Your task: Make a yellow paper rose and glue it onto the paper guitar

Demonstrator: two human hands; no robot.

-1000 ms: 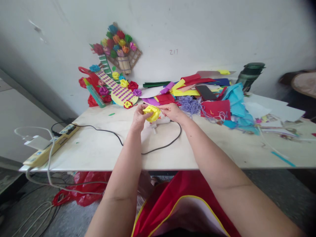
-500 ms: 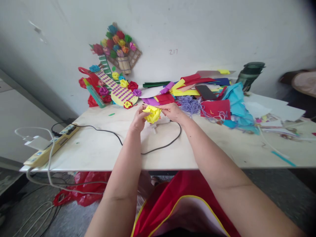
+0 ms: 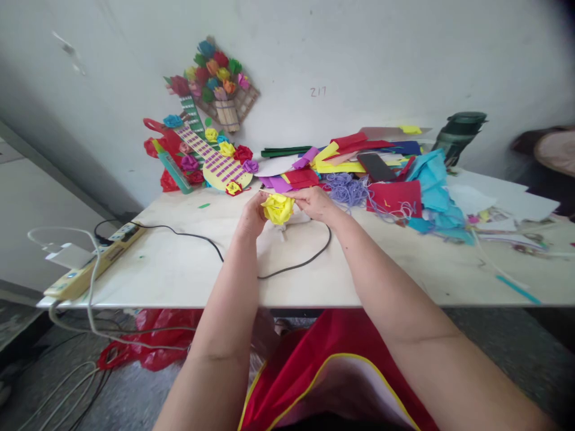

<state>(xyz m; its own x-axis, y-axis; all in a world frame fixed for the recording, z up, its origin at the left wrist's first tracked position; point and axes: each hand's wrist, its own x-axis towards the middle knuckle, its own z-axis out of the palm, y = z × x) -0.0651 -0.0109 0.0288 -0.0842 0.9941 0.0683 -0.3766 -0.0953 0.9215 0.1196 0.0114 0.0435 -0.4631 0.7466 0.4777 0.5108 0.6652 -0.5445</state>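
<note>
A yellow crepe-paper flower point(image 3: 278, 208) is held up between my two hands over the middle of the table. My left hand point(image 3: 254, 212) closes on its left side, fingers mostly behind the petals. From the other side my right hand point(image 3: 312, 202) pinches the flower's right edge, fingers pointing left. Below and behind the flower lies a whitish tool with a black cord point(image 3: 296, 266), largely covered by the flower and hands; its kind is unclear.
Paper guitar shapes with flowers point(image 3: 227, 169) lean by the wall, beside a glue bottle point(image 3: 173, 170). Coloured paper, purple yarn point(image 3: 345, 188) and a phone point(image 3: 376, 167) lie behind my hands. A power strip point(image 3: 94, 263) sits left; a dark bottle point(image 3: 460, 136) stands at back right.
The flower has turned slightly, so its open face shows more towards me. My left fingers have slipped from its front to behind it, while my right hand stays nearly still.
</note>
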